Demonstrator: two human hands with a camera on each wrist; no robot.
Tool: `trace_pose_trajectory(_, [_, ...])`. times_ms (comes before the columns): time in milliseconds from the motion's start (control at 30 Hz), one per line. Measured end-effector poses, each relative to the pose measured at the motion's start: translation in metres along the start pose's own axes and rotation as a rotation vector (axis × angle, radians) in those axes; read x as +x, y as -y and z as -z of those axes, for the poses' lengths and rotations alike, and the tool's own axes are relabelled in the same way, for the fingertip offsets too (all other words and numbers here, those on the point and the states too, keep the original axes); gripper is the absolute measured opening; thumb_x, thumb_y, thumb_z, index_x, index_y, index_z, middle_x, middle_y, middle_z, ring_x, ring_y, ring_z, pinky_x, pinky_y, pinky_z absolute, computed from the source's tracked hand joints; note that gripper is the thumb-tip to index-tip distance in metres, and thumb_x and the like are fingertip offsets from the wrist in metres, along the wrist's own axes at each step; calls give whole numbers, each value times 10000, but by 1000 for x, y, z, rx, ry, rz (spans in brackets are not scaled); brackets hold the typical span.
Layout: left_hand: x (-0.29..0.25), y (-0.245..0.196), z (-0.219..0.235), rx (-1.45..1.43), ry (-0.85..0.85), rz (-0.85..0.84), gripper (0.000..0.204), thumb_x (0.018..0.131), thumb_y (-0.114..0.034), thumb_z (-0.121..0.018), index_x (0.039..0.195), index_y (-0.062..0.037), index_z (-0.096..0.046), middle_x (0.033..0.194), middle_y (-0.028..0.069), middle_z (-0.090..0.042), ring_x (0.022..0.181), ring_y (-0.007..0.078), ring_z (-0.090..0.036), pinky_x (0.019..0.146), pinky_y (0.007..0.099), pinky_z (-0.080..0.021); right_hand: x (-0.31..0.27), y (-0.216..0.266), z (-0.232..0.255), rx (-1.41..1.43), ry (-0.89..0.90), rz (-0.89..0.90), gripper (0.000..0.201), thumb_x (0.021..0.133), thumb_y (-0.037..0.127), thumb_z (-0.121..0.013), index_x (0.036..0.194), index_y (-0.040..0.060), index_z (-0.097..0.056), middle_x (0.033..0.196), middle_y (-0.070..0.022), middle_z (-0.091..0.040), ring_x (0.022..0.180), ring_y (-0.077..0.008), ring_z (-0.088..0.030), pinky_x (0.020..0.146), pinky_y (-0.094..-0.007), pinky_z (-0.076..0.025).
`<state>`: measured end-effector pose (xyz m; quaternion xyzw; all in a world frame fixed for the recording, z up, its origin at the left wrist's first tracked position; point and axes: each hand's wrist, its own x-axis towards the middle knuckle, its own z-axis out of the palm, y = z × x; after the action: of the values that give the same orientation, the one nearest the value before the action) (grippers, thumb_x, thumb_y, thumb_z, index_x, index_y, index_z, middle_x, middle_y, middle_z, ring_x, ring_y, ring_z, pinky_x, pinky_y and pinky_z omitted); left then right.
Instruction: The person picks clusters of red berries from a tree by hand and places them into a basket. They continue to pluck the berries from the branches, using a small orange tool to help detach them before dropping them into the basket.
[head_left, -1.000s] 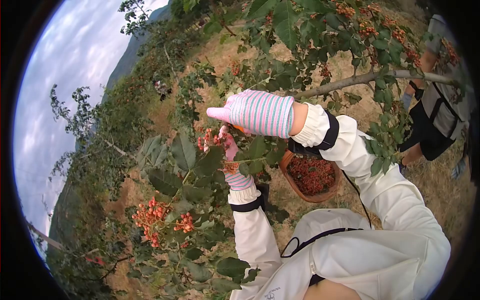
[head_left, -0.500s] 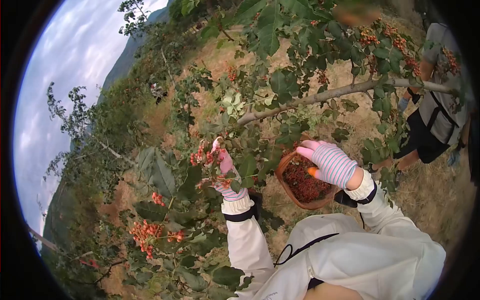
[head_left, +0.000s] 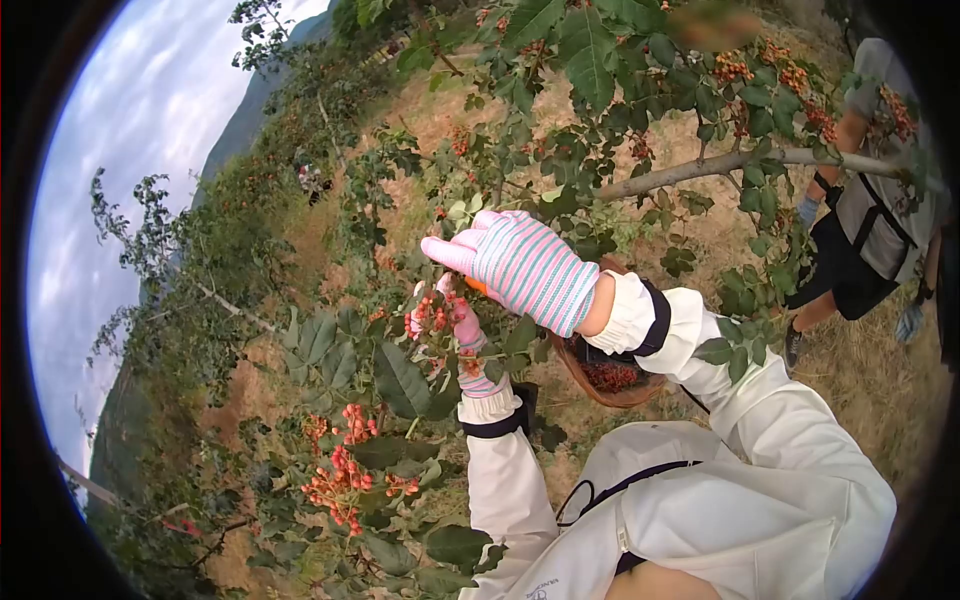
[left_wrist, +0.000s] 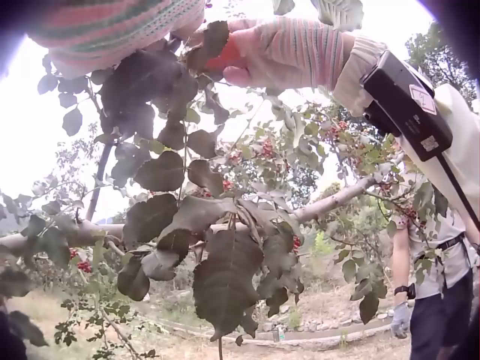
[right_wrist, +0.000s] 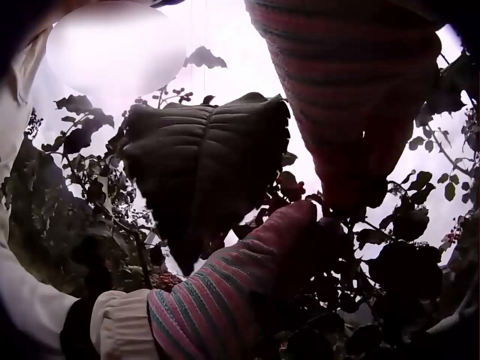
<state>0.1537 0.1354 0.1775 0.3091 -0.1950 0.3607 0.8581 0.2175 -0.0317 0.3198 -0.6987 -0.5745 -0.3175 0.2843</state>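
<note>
My left hand (head_left: 470,335), in a pink striped glove, grips a cluster of small red berries (head_left: 428,318) on a leafy branch. Over that cluster reaches my right hand (head_left: 530,268), gloved the same way, with an orange piece (head_left: 476,286) at its thumb. Its forefinger points left in the head view; whether its fingertips pinch berries I cannot tell. In the right wrist view, the fingertips of the right hand (left_wrist: 285,56) come down close to those of the left hand (right_wrist: 232,277). A broad leaf (right_wrist: 206,165) hangs beside them.
Below the right wrist stands a basket (head_left: 600,398) with red berries inside. More berry clusters (head_left: 345,475) hang at lower left. A thick branch (head_left: 700,168) crosses at upper right. Another person (head_left: 850,230) stands beyond it.
My right hand went from the berry branch to the basket, then came back up to the cluster. My left hand kept its place on the cluster.
</note>
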Motion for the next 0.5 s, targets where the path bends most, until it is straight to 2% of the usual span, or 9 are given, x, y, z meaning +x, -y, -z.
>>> trace_pose_trajectory(67, [0, 0, 1, 7, 3, -4, 470, 952, -333, -312, 1309, -28, -343, 1140, 100, -457, 874, 188, -503, 760, 332, -454, 2, 1, -2, -81, -21, 23, 339, 789, 150, -511, 1125, 109, -534, 749, -55, -557, 782, -244, -555, 662, -371, -469])
trace_pose_trajectory(200, [4, 1, 1, 47, 11, 0, 470, 951, -331, -317, 1310, -29, -344, 1141, 99, -457, 875, 188, -502, 762, 331, -453, 0, 2, -5, -71, -84, 91, 318, 780, 159, -523, 1095, 122, -554, 737, -47, -556, 771, -242, -556, 650, -367, -462])
trace_pose_trajectory(300, [4, 4, 0, 114, 4, 23, 469, 950, -330, -320, 1310, -29, -344, 1142, 99, -457, 876, 188, -502, 763, 331, -452, -1, 1, -9, -66, -169, 113, 235, 771, 187, -534, 992, 114, -564, 700, -43, -545, 749, -239, -554, 640, -365, -455])
trace_pose_trajectory(333, [4, 6, -1, 164, -9, 43, 469, 950, -329, -321, 1310, -29, -344, 1142, 99, -457, 876, 188, -501, 763, 331, -452, 1, 3, -6, -109, -162, 120, 309, 738, 202, -549, 1038, 131, -569, 705, -12, -546, 700, -212, -545, 616, -339, -448])
trace_pose_trajectory(367, [3, 7, -4, 243, -26, 71, 469, 950, -329, -322, 1310, -30, -345, 1143, 99, -457, 876, 188, -501, 764, 330, -452, 2, 4, -7, -90, -154, 103, 291, 752, 197, -533, 1028, 109, -557, 695, -26, -527, 703, -218, -544, 612, -340, -444])
trace_pose_trajectory(400, [1, 8, -9, 344, -41, 103, 469, 950, -329, -323, 1310, -30, -345, 1143, 99, -457, 876, 188, -501, 764, 330, -452, 4, 4, -9, -46, -63, 76, 269, 765, 195, -513, 1004, 75, -546, 692, -38, -516, 715, -223, -539, 612, -347, -439])
trace_pose_trajectory(433, [-2, 11, -18, 461, -56, 131, 468, 949, -328, -324, 1310, -30, -345, 1143, 98, -457, 877, 189, -501, 764, 330, -451, 6, 9, -11, -73, -175, 67, 134, 756, 206, -532, 769, 73, -536, 626, -51, -522, 723, -247, -550, 626, -360, -451])
trace_pose_trajectory(500, [-1, 39, -48, 690, -48, 181, 468, 949, -327, -326, 1310, -30, -345, 1144, 98, -457, 877, 189, -500, 765, 330, -451, 8, 13, -14, -108, -183, 31, 150, 754, 207, -524, 721, 62, -541, 630, -54, -527, 717, -246, -537, 611, -357, -436])
